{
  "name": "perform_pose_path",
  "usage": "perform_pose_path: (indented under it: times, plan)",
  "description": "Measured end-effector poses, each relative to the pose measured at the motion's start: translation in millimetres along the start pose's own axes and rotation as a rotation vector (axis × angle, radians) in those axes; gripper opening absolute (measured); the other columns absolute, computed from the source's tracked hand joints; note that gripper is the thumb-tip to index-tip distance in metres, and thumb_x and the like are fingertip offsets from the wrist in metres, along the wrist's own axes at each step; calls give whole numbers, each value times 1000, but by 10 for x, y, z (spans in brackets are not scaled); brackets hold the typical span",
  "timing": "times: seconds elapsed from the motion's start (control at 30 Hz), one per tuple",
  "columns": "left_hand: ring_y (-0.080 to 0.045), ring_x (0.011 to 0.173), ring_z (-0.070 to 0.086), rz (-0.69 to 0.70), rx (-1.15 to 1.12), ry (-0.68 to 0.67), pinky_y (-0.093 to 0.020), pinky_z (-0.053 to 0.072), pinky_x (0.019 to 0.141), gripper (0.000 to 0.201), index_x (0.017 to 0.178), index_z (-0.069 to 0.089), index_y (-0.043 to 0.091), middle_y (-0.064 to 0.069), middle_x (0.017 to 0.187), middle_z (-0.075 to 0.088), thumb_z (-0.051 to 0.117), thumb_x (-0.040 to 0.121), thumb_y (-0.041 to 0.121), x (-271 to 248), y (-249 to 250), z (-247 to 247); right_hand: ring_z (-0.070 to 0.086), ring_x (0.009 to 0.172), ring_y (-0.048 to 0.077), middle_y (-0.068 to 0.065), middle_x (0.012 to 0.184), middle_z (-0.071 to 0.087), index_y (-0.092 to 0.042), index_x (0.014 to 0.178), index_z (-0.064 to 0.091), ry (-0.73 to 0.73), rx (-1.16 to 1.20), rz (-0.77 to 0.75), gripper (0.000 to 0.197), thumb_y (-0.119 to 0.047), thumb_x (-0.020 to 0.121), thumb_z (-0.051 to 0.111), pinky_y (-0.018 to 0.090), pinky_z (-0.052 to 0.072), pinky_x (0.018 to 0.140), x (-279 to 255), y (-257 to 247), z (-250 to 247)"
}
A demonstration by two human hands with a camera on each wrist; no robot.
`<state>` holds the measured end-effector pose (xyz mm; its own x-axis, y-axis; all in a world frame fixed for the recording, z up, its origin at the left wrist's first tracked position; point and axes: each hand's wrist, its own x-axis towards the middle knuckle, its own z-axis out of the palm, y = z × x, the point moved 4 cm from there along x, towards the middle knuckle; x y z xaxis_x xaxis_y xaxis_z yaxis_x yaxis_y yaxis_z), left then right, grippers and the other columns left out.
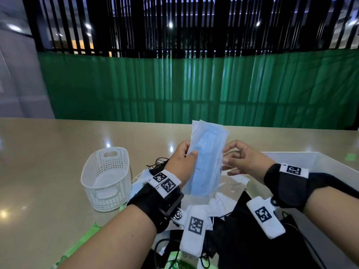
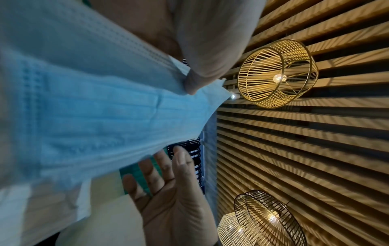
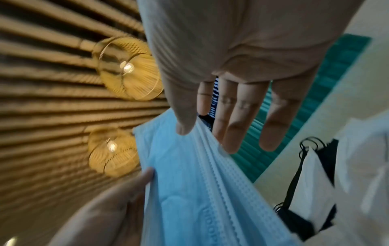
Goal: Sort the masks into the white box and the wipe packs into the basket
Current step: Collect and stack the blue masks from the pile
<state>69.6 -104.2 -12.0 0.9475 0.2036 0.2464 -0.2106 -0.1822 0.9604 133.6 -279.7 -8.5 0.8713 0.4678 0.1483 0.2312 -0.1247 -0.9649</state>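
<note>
The counter (image 1: 48, 152) is carrying a white box (image 1: 330, 167) at the right and a white basket (image 1: 105, 179) at the left, with a heap of masks and wipe packs lying between them. Above that heap, the left hand (image 1: 182, 162) is gripping a stack of blue masks (image 1: 204, 162), thumb across the front, long axis standing nearly upright. The right hand (image 1: 242, 160) is touching the stack's right edge with fingers loosely curled, not clamping. The box is lying to the stack's right, nearer the right hand.
</note>
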Motion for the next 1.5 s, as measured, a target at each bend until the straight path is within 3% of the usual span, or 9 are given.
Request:
perform_pose_path:
  times: [0.2, 0.37, 0.57, 0.73, 0.87, 1.0, 1.17, 1.33, 1.5]
  plan:
    - [-23, 84, 59, -53, 92, -64, -37, 51, 80, 18, 107, 54, 26, -13, 105, 65, 38, 99, 24, -101, -136, 95, 66, 60, 15, 3, 67, 67, -18, 90, 43, 102, -17, -15, 29, 0, 84, 65, 34, 54, 64, -2, 38, -61]
    - [-22, 91, 57, -84, 115, -96, -27, 43, 74, 18, 111, 49, 28, -12, 114, 63, 34, 100, 22, -133, -171, 53, 68, 62, 12, 0, 66, 68, -14, 81, 52, 51, -54, -8, 16, -3, 87, 63, 22, 55, 58, -22, 5, -36]
    - [-37, 105, 60, -135, 121, -143, -51, 47, 95, 16, 84, 53, 49, -16, 113, 63, 40, 86, 41, -152, -243, 40, 63, 58, 12, 3, 70, 62, -12, 81, 54, 49, -4, 13, 11, -7, 91, 58, 29, 56, 63, -19, -3, -19]
    - [-34, 99, 64, -87, 73, -132, -52, 49, 92, 14, 85, 48, 52, -8, 106, 66, 45, 72, 55, -77, -266, 82, 68, 70, 15, 3, 88, 71, -22, 103, 58, -218, -82, 101, 23, -14, 83, 64, 25, 55, 57, -87, 70, 182]
    - [-18, 76, 56, -28, 31, -112, -33, 50, 76, 12, 97, 48, 35, -1, 83, 54, 49, 96, 23, -40, -205, 76, 67, 82, 22, 7, 98, 71, -17, 101, 64, -16, -33, 35, 12, -15, 89, 62, 32, 56, 71, -37, 27, 16]
    - [-11, 95, 55, -141, 458, -304, -34, 45, 93, 25, 116, 52, 27, 9, 100, 56, 56, 92, 32, -76, -440, -109, 65, 94, 29, 8, 109, 68, -17, 115, 59, 251, 148, -17, 21, -15, 97, 50, 48, 52, 86, 29, 3, -270]
    - [-14, 127, 45, -226, 1073, -641, -26, 34, 106, 57, 135, 44, 28, 5, 142, 43, 65, 84, 42, -243, -710, -229, 65, 101, 29, 3, 108, 70, -29, 103, 62, 283, 41, -14, 14, -22, 95, 53, 53, 48, 95, 50, 50, -290]
    - [-14, 132, 39, -139, 1159, -647, -28, 31, 108, 66, 140, 38, 30, 8, 146, 38, 69, 81, 33, -258, -894, -237, 65, 103, 27, 1, 112, 69, -30, 106, 63, 217, -23, 13, 16, -23, 95, 54, 50, 47, 98, 9, 34, -218]
    - [-16, 107, 55, -31, 1144, -500, -25, 42, 92, 25, 113, 61, 24, 5, 118, 60, 47, 92, 18, -176, -764, -279, 66, 99, 29, 1, 107, 70, -34, 102, 62, 185, -103, 63, 14, -25, 95, 53, 51, 49, 94, -27, 44, -174]
